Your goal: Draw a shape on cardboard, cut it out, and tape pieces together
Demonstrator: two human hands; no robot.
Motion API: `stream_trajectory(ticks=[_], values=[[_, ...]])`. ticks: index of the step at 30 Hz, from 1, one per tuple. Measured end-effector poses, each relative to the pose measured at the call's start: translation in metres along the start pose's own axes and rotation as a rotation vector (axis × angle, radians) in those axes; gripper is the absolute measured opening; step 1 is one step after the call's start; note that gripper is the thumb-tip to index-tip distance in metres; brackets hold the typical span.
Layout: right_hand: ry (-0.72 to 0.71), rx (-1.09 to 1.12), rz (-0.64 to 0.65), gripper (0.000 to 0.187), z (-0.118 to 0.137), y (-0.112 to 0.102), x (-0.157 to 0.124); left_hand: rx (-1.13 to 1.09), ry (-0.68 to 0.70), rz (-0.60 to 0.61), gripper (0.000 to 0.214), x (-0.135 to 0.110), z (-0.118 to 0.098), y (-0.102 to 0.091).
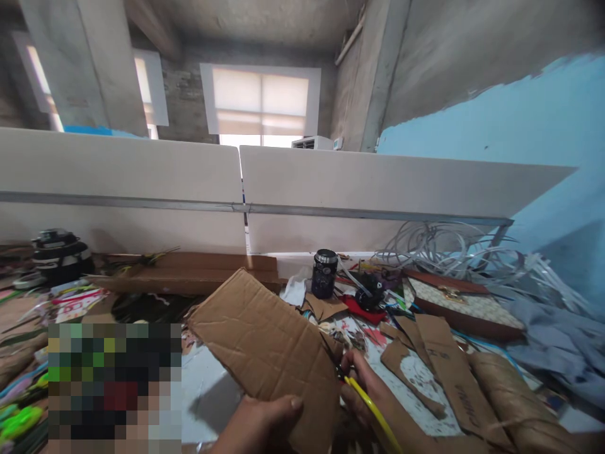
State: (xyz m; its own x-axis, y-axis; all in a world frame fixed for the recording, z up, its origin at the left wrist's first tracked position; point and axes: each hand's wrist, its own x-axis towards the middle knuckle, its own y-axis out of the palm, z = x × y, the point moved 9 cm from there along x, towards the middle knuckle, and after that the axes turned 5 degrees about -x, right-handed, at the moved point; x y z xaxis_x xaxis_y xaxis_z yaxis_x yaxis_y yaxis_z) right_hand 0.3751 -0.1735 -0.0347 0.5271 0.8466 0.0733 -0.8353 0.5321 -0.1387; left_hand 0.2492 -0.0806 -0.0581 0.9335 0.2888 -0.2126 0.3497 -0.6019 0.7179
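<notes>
The left hand is clamped on the cardboard in front of the jar, and the right hand is closed around scissors by its right edge, so cutting seems in hand, and the next snip calls for steady support.

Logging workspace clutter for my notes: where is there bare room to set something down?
A white patch shows, bordered by the held cardboard and left hand; pixelation cuts it off at left. A smaller, speckled patch lies between the curved scrap and the lettered strip. Around the dark jar and handbag it is crowded.
</notes>
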Motion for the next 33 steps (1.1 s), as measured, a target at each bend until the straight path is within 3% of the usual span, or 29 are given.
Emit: stream_trajectory(ticks=[6,14,21,26,33], values=[[-0.030,0.036,-0.013,0.060,-0.001,-0.001,-0.001,-0.003,0.029,-0.021,0.054,0.003,0.001,-0.004],[-0.033,-0.141,-0.061,0.061,-0.016,-0.010,0.001,-0.079,-0.060,0.033,0.050,-0.010,0.001,0.014],[-0.060,-0.203,-0.095,0.068,-0.030,-0.017,0.005,-0.040,0.069,0.085,0.063,-0.002,-0.004,0.018],[-0.038,-0.195,-0.106,0.066,-0.026,-0.018,0.001,-0.023,0.080,0.108,0.065,-0.001,-0.003,0.017],[-0.070,-0.157,-0.080,0.061,-0.007,-0.013,-0.001,0.044,-0.086,-0.004,0.050,-0.015,0.003,0.006]])
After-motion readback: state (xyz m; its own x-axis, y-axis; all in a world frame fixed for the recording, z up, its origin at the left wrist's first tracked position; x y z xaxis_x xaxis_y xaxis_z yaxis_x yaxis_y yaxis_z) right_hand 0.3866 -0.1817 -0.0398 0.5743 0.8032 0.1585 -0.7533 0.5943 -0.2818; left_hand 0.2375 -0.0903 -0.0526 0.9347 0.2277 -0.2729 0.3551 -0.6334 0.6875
